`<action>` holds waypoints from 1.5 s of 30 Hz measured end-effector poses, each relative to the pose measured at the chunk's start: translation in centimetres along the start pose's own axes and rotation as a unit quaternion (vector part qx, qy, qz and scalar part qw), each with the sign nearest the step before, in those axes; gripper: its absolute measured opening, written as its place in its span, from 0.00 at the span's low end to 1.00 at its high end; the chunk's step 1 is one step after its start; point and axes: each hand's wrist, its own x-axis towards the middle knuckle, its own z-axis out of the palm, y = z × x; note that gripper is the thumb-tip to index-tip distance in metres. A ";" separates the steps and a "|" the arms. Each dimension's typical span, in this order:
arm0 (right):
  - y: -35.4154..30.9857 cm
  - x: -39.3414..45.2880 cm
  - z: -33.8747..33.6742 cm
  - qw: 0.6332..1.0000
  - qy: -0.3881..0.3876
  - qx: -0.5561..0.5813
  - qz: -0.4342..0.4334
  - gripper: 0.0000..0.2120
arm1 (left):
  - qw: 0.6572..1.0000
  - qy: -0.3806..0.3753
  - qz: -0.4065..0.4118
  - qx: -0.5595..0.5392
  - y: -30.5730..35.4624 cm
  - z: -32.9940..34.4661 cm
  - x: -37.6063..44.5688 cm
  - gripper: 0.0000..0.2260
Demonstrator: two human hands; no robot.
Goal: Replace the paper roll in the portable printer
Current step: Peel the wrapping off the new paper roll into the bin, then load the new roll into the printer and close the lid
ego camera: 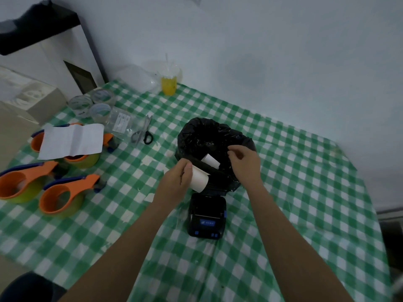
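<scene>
The black portable printer [206, 216] sits on the green checked tablecloth, its lid raised toward the black plastic bag [209, 138] behind it. My left hand [177, 178] is closed around a white paper roll [199, 180], held just above the printer's back edge. A second white paper roll [211, 160] lies inside the bag's mouth. My right hand [245, 162] hovers over the bag's right rim, fingers curled and pinched; I cannot make out anything in it.
Three orange tape dispensers [62, 196] and a white folded sheet [72, 141] lie at the left. Scissors [142, 131], clear tape rolls [91, 103] and a small plastic packet [120, 122] sit behind them. A yellow drink cup [169, 83] stands by the wall.
</scene>
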 end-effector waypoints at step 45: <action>0.7 -9.1 -4.5 0.937 -0.151 -0.057 -0.311 0.28 | 0.883 -0.389 -0.121 -0.235 3.5 -3.0 -1.5 0.15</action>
